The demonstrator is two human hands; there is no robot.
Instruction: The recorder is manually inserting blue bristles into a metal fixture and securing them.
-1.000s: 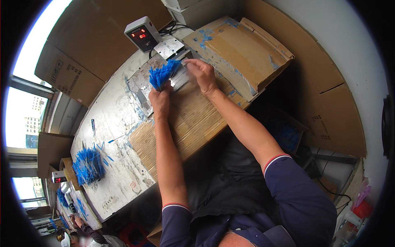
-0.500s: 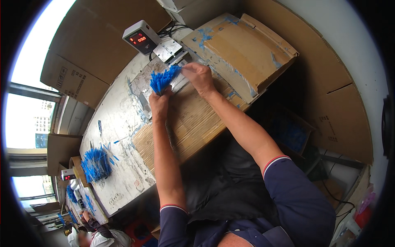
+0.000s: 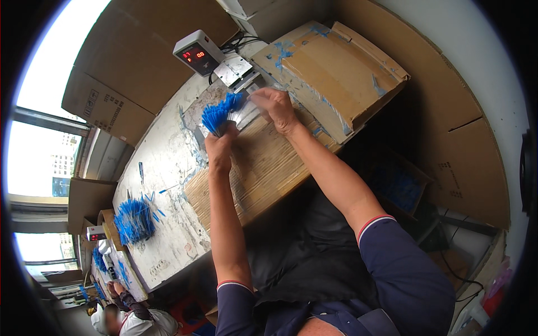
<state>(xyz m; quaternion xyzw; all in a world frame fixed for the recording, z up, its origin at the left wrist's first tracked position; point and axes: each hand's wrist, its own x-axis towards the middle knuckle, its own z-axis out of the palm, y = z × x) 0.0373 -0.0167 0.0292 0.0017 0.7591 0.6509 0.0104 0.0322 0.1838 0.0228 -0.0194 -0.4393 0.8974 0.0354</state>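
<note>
My left hand [image 3: 221,147] is closed around a bundle of thin blue-tipped strips [image 3: 217,116], whose blue ends fan out above the fist. To its right, my right hand [image 3: 278,112] is bent with thumb and fingers brought together, slightly blurred. Its fingertips are at the near end of a small metal fixture [image 3: 250,84]; whatever they pinch is too small to make out. Behind the fixture stands a grey box with a red digital display [image 3: 199,53]. Both hands are above a cardboard sheet [image 3: 252,162] on the worktable.
A large pile of blue-tipped strips [image 3: 134,220] lies on the table [image 3: 174,235] at the left, with loose ones beside it. A cardboard box [image 3: 347,73] stands on the right. Below the table's right side is a box with blue pieces [image 3: 403,187]. Another person [image 3: 131,322] sits at the lower left.
The bundle in my left hand has tilted and moved slightly left, away from my right fingers. My right hand has shifted a little right, and the display digits have changed.
</note>
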